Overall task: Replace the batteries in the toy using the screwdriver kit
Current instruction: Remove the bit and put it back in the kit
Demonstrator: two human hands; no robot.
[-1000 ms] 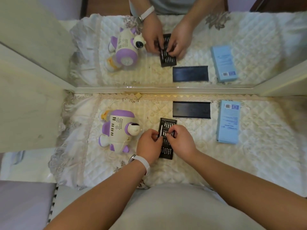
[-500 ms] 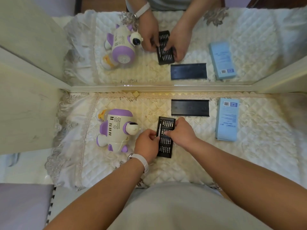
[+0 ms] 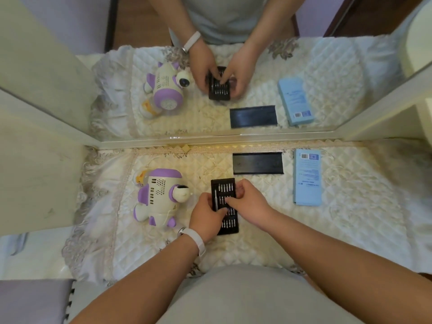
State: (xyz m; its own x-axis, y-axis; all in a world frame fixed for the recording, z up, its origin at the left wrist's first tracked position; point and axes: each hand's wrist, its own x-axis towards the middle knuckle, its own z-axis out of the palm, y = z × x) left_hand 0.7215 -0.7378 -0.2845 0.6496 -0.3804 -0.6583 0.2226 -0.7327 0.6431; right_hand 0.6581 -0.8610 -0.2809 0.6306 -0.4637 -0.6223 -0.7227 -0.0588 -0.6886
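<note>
A single wide-angle view is taken from the person's head, aimed forward and steeply down. The quilted surface [image 3: 350, 230] is seen from close above, with its near edge hidden by the person's torso at the bottom. The left hand [image 3: 205, 216] and right hand [image 3: 252, 204] are framed near the middle, at the screwdriver kit [image 3: 229, 225]. Along the far edge a mirror [image 3: 327, 66] is caught, so the same surface is shown again from the opposite side.
</note>
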